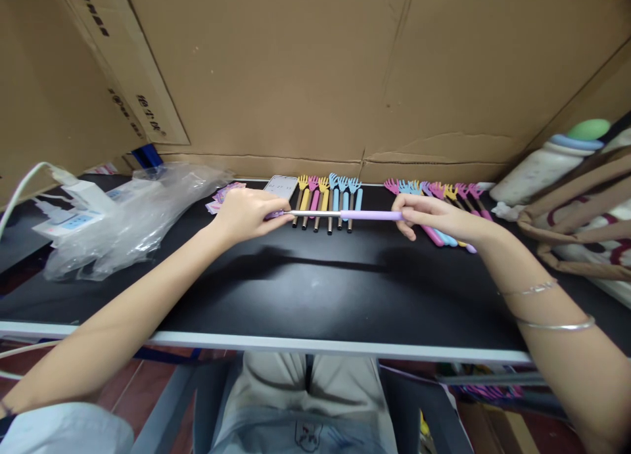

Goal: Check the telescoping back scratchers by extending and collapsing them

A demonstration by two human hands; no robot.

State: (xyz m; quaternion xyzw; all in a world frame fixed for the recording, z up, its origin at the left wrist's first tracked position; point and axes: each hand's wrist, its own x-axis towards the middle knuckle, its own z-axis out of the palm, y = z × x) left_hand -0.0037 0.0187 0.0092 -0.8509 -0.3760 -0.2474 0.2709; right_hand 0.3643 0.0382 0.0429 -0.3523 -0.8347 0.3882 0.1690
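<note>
My two hands hold one purple telescopic back scratcher (365, 215) stretched out level above the black table (305, 290). My left hand (246, 212) is closed on its claw end, where the thin metal rod shows. My right hand (434, 216) is closed on the end of the purple grip. Just behind the rod lies a neat row of yellow, pink and blue scratchers (326, 201). Behind my right hand lies a second, looser bunch of pink, blue and yellow scratchers (441, 192).
Crumpled clear plastic bags (128, 214) and a white power strip with a plug (79, 204) lie at the left. A phone (280, 186) and small pink packets (221, 194) rest by the cardboard wall (315, 73). A bottle (542, 168) and a brown-strapped bag (586, 224) stand at the right.
</note>
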